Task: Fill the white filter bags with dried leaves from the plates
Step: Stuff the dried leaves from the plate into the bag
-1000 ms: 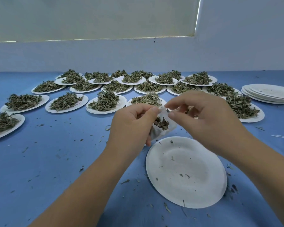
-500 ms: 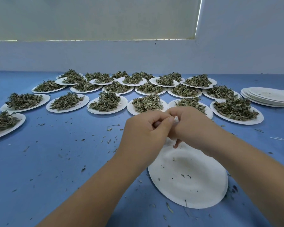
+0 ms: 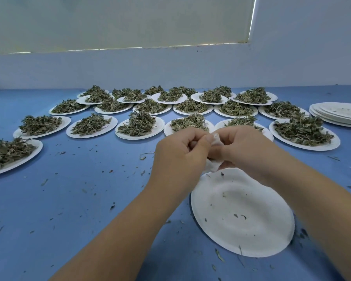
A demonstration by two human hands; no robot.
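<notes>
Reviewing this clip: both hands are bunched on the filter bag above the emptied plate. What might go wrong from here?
1. The left hand and right hand both pinch the filter bag tightly; it might tear or squeeze leaves out. Its mouth is hidden.
2. The bag hangs by the far rim of the emptied plate, so spills may land on the blue table, already littered with scraps.
3. A heaped plate right behind the knuckles could get nudged.
</notes>
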